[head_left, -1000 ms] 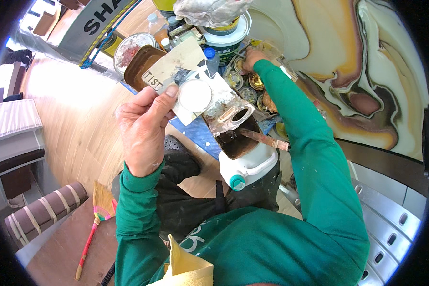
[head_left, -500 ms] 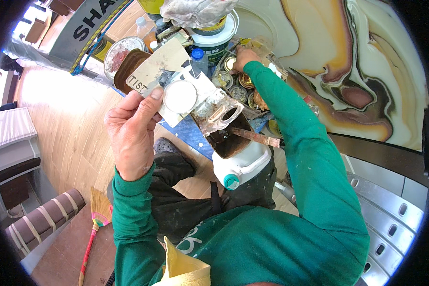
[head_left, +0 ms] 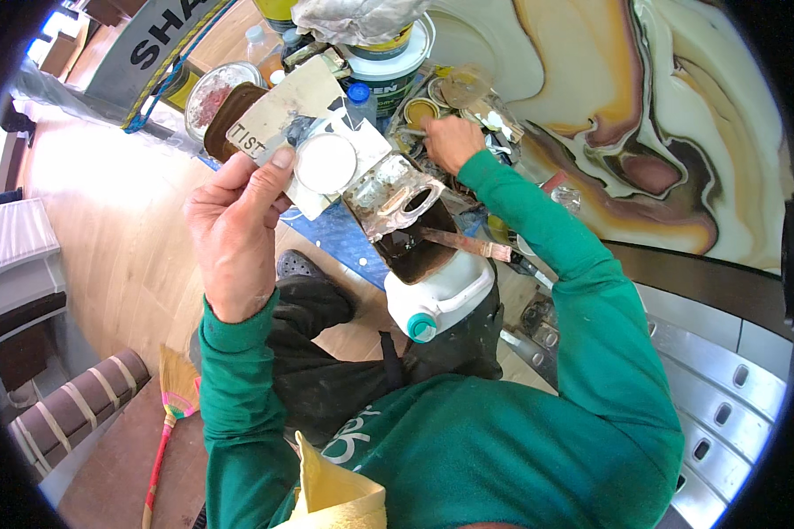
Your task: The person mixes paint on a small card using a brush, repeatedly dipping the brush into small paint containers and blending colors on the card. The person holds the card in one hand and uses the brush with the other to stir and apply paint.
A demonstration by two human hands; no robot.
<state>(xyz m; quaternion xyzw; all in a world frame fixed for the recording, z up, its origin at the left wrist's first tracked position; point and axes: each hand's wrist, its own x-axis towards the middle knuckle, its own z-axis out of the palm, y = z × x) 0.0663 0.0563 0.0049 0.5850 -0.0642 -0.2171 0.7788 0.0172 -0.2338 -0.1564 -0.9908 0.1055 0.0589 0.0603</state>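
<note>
In my left hand (head_left: 234, 225) I pinch a paint-smeared pale card (head_left: 282, 110), thumb on top. A white round disc (head_left: 325, 163) lies against the card beside my thumb. My right hand (head_left: 454, 144) reaches into a cluster of small pots; its fingers are closed, and what they grip is mostly hidden. Next to those fingertips is a small open pot with gold-yellow contents (head_left: 422, 112). Below the card sits a dark open container (head_left: 415, 256) with a brush (head_left: 468, 244) across it. A white jug (head_left: 441, 300) with a teal cap stands under that.
Tubs (head_left: 388, 75) and a blue-capped bottle (head_left: 359, 99) stand at the back. A large swirled, glossy panel (head_left: 626, 132) fills the right. Perforated metal planks (head_left: 715, 397) lie lower right. A broom (head_left: 175, 397) is at the left.
My right hand has drawn back slightly toward me among the pots, and a gold-yellow pot shows beside its fingers. My left hand has raised the card a little.
</note>
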